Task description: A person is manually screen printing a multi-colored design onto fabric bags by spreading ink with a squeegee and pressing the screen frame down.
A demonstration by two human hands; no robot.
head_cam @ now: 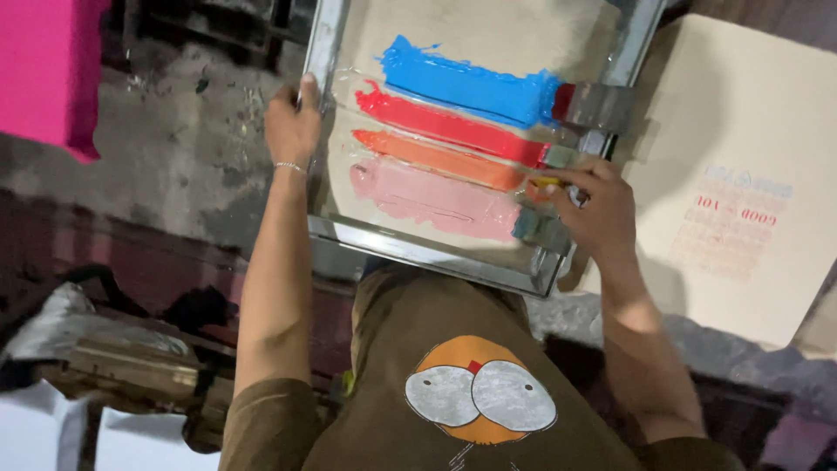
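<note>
**Both hands on the printing screen**

In the head view we look down on a metal-framed printing screen (410, 244) that lies in front of us, just past our brown shirt (453, 384). Our left hand (292, 122) is closed around the frame's left rail, thumb on top and fingers wrapped under the edge; a thin bracelet (289, 166) sits at that wrist. Our right hand (597, 209) is at the frame's right side, fingers curled around a small yellow-tipped tool (547, 182), and it rests against a row of grey squeegee blocks (602, 109) lined up along that rail.

Across the mesh we see four bands of ink running side by side: blue ink (466, 87) farthest from us, then red ink (445, 126), orange ink (440, 157), and pink ink (427, 196) nearest. Each band ends at the squeegee blocks.

To the right of the screen, partly under its rail, lies a cream-coloured sheet (741, 131) bearing a faint reddish print (732, 222). At the upper left corner a bright pink cloth (48, 74) hangs over a rough grey concrete surface (183, 148).
</note>
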